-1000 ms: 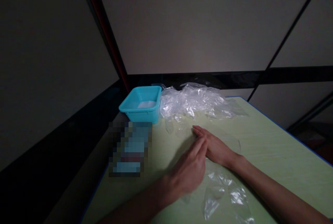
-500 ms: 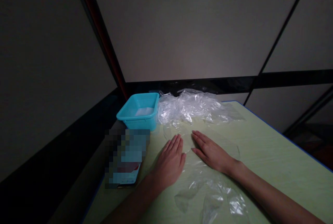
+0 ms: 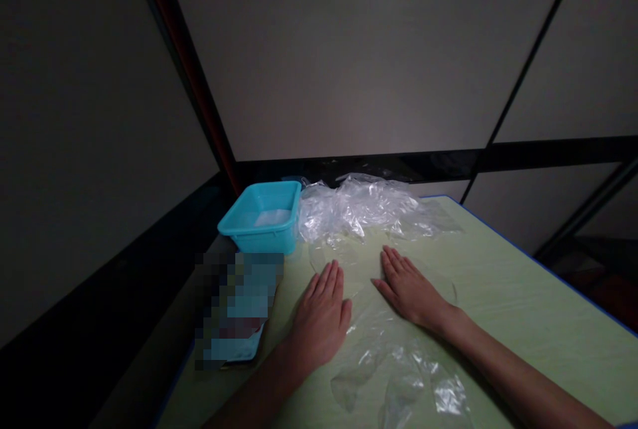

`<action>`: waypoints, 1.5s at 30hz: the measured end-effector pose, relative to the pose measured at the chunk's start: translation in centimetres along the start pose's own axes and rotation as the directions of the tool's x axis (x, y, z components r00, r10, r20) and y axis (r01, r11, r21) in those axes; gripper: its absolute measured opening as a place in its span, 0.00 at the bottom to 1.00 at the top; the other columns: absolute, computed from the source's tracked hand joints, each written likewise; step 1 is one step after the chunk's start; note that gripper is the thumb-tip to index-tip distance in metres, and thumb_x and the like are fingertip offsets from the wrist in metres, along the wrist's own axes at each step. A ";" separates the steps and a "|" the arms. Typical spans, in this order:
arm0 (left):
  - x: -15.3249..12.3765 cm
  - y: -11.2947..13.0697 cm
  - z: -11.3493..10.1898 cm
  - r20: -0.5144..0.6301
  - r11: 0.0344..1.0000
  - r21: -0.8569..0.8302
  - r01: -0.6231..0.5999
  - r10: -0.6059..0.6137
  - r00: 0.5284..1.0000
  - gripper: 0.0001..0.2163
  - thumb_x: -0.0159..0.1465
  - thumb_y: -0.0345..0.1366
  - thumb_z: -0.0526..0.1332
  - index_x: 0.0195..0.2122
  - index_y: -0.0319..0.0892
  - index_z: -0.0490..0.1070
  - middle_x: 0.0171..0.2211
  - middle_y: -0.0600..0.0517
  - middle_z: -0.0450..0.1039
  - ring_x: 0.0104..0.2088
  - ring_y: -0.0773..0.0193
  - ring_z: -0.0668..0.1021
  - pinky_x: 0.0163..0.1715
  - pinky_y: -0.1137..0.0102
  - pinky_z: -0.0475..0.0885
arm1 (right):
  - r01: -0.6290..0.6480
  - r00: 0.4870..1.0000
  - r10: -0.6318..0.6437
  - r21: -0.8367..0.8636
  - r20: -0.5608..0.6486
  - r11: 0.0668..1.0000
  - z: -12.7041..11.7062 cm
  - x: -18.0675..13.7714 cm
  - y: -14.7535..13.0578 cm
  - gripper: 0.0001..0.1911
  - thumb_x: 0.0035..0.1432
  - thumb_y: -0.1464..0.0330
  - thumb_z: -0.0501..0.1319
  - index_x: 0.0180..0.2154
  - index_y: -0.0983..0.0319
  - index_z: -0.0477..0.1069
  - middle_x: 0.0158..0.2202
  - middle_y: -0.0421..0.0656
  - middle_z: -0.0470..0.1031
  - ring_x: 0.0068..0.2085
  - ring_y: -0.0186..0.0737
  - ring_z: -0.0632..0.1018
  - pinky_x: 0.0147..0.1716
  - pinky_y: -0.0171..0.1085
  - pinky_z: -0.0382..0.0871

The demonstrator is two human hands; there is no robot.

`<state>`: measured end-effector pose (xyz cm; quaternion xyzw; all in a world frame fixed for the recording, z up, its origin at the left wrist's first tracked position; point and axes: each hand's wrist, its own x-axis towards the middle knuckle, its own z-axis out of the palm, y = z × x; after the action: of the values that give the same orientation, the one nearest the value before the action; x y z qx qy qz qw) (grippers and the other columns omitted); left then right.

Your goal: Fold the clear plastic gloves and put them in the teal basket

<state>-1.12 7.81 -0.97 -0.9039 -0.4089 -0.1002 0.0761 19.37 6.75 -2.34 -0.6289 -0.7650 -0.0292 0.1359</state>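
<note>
A clear plastic bag [image 3: 371, 343] lies spread on the pale green table, smooth toward the back and wrinkled at the near end. My left hand [image 3: 323, 316] rests palm down on its left part, fingers stretched forward. On the right part, my right hand [image 3: 411, 288] also lies flat, with the thumb held away from the fingers. Neither hand grips anything. Beyond them sits a crumpled heap of clear plastic bags [image 3: 361, 206].
A turquoise plastic basin [image 3: 264, 236] with something whitish inside stands at the back left. In front of it lies a flat, pixelated item [image 3: 244, 309] near the left edge. The table [image 3: 528, 309] has a blue rim. Wall panels [image 3: 349, 70] rise behind.
My right hand has slid a little to the right and its thumb has spread, widening the gap between the hands. My left hand stays flat. The whole view has shifted slightly.
</note>
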 end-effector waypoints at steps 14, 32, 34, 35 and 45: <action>0.1 -0.5 1.0 -0.071 0.998 0.036 -0.047 0.050 0.996 0.21 0.63 0.34 0.43 0.55 0.27 0.58 0.57 0.37 0.58 0.58 0.54 0.61 0.54 0.59 0.60 | 0.245 0.961 -0.261 0.152 0.094 0.957 -1.1 1.2 -5.1 0.29 0.64 0.60 0.42 0.60 0.73 0.51 0.62 0.55 0.48 0.62 0.46 0.51 0.59 0.45 0.49; 0.1 -0.3 -0.1 0.035 0.999 0.036 -0.040 0.039 0.999 0.22 0.64 0.37 0.45 0.56 0.28 0.55 0.59 0.37 0.54 0.59 0.53 0.58 0.55 0.58 0.58 | 0.069 0.997 -0.068 -0.022 0.040 0.997 -0.5 0.8 4.4 0.32 0.63 0.55 0.38 0.60 0.70 0.50 0.62 0.53 0.51 0.62 0.45 0.52 0.58 0.46 0.49; 0.1 -0.5 -0.2 0.042 0.998 0.031 -0.048 0.047 0.998 0.22 0.64 0.37 0.45 0.57 0.29 0.55 0.59 0.38 0.53 0.60 0.53 0.58 0.55 0.59 0.57 | 0.066 0.997 -0.065 -0.026 0.032 0.997 -0.3 0.8 4.5 0.32 0.63 0.55 0.38 0.60 0.70 0.50 0.61 0.53 0.51 0.62 0.45 0.52 0.58 0.46 0.49; 0.2 -0.6 -0.2 0.052 0.998 0.033 -0.051 0.049 0.997 0.22 0.64 0.37 0.45 0.57 0.29 0.55 0.59 0.38 0.53 0.60 0.54 0.57 0.56 0.59 0.57 | 0.063 0.997 -0.062 -0.030 0.034 0.998 -0.3 0.9 4.5 0.32 0.63 0.55 0.38 0.60 0.70 0.50 0.61 0.53 0.51 0.62 0.45 0.52 0.58 0.46 0.49; 1.0 -1.7 -0.2 0.112 0.994 0.015 -0.112 0.110 0.988 0.23 0.66 0.39 0.44 0.59 0.30 0.51 0.61 0.39 0.48 0.61 0.56 0.53 0.57 0.60 0.53 | -0.011 0.995 0.019 -0.081 0.095 0.997 -0.6 0.8 4.1 0.35 0.63 0.55 0.35 0.60 0.74 0.50 0.62 0.54 0.48 0.62 0.47 0.50 0.58 0.46 0.48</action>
<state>-1.83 9.59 -0.48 -0.9286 -0.3625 -0.0410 0.0682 23.32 8.25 -2.05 -0.6403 -0.7640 -0.0288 0.0741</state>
